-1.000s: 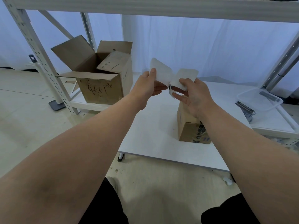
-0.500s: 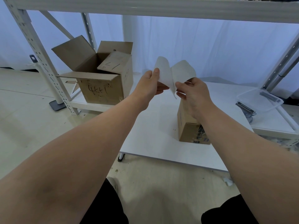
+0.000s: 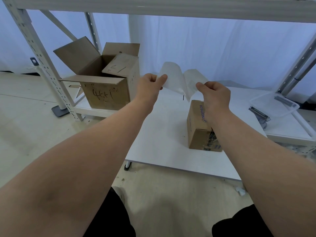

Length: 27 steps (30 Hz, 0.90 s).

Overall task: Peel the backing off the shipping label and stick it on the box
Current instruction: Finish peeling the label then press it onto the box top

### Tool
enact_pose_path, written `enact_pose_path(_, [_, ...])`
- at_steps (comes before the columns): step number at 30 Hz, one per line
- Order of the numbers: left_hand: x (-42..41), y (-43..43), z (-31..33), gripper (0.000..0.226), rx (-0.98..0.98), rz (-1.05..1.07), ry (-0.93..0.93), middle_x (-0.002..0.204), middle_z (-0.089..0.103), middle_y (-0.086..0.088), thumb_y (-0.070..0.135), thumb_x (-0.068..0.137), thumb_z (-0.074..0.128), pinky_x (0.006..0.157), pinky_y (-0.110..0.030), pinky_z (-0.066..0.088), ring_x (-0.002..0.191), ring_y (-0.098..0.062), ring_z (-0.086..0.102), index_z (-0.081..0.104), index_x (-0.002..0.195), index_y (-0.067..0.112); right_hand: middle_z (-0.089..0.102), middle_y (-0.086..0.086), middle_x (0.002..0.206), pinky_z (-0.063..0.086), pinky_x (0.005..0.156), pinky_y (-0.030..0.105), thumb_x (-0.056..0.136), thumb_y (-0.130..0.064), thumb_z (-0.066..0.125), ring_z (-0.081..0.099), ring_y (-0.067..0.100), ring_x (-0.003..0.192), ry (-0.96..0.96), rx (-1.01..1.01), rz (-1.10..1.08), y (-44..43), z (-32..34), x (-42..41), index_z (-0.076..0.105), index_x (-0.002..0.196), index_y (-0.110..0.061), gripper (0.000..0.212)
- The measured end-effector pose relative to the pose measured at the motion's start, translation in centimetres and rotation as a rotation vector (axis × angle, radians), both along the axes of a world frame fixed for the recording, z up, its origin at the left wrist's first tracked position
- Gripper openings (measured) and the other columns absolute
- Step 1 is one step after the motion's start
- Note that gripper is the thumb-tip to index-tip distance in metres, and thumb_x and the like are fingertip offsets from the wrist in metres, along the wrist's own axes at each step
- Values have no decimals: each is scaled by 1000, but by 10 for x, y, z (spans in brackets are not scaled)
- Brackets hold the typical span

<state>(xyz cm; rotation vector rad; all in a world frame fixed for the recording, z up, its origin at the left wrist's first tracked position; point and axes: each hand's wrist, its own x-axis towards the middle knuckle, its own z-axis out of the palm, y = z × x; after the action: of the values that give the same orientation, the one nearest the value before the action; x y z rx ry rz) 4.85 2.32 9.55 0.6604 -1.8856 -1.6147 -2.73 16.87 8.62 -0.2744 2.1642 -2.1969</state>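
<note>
**Head view, peel in progress.** My left hand [image 3: 150, 84] pinches the top edge of the left white paper leaf [image 3: 172, 77] between thumb and curled fingers. My right hand [image 3: 214, 94] pinches the right white paper leaf [image 3: 193, 79] the same way. One leaf is the label and the other its backing; I cannot tell which is which.

Compared with half a second ago, the hands have drawn further apart. The leaves, then a narrow V, now splay wide and are joined only along a short seam at the bottom. I judge the peel nearly complete: one more pull should free the label.

Both leaves hang in the air above the far end of the small brown cardboard box [image 3: 196, 127]. The box stands untouched on the white table [image 3: 162, 134], beneath my right wrist. Sticking has not yet begun.
</note>
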Motion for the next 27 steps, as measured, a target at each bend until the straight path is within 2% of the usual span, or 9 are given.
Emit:
enact_pose_path(2, [1, -1, 0, 29, 0, 11, -8, 77, 48, -6, 30, 87, 64, 56, -19, 35, 65, -14, 44, 43, 78, 12, 49, -8, 60, 39, 46, 3, 80, -15, 71, 46, 4, 56, 4, 0, -22, 0, -1, -2, 53, 59, -18, 28])
enact_pose_path(3, [1, -1, 1, 32, 7, 16, -7, 71, 44, -4, 30, 86, 66, 52, -18, 33, 59, -13, 39, 41, 75, 13, 50, -8, 60, 42, 50, 4, 79, -16, 72, 47, 4, 56, 5, 10, -40, 0, -2, -2, 54, 57, -18, 29])
enact_pose_path(4, [1, -2, 1, 35, 16, 20, -3, 67, 41, -1, 30, 85, 67, 49, -18, 32, 55, -12, 35, 40, 71, 14, 52, -7, 60, 47, 58, 8, 78, -20, 73, 50, 6, 59, 12, 30, -65, -1, -3, -4, 54, 56, -20, 29])
enact_pose_path(6, [1, -3, 0, 40, 27, 36, -5, 62, 39, 2, 31, 84, 69, 49, -20, 32, 51, -12, 32, 37, 65, 16, 62, -2, 72, 51, 83, 30, 71, -34, 73, 60, 16, 77, 42, 133, -133, -3, -5, -7, 55, 53, -26, 27])
enact_pose_path(8, [0, -4, -2, 42, 19, 69, -23, 60, 38, 4, 33, 82, 70, 53, -23, 33, 50, -13, 33, 37, 62, 18, 67, 3, 99, 42, 95, 42, 69, -45, 69, 58, 25, 102, 85, 290, -202, -4, -6, -8, 57, 55, -27, 25])
enact_pose_path(10, [-1, -5, -4, 43, 7, 106, -45, 58, 39, 5, 38, 79, 72, 60, -29, 35, 52, -14, 34, 38, 60, 20, 63, 3, 112, 34, 94, 40, 74, -44, 68, 53, 25, 112, 108, 376, -237, -4, -5, -8, 60, 64, -27, 22])
enact_pose_path(13, [-3, -7, -6, 45, -9, 140, -70, 58, 40, 6, 44, 77, 72, 65, -35, 36, 56, -17, 36, 38, 58, 22, 60, 3, 116, 33, 94, 40, 78, -42, 66, 49, 25, 114, 117, 423, -253, -1, -4, -9, 64, 73, -26, 17])
enact_pose_path(16, [-5, -8, -8, 42, -8, 153, -77, 61, 43, 5, 46, 75, 72, 68, -36, 40, 60, -18, 40, 41, 58, 23, 59, 4, 118, 32, 93, 38, 80, -40, 65, 47, 25, 115, 120, 453, -256, 0, -6, -11, 63, 75, -25, 17])
enact_pose_path(27, [-9, -11, -11, 41, -28, 160, -79, 65, 44, 5, 48, 75, 71, 65, -34, 40, 59, -17, 40, 42, 60, 24, 60, 4, 117, 32, 92, 37, 82, -38, 65, 48, 24, 114, 98, 504, -281, 8, -12, -20, 68, 81, -21, 18])
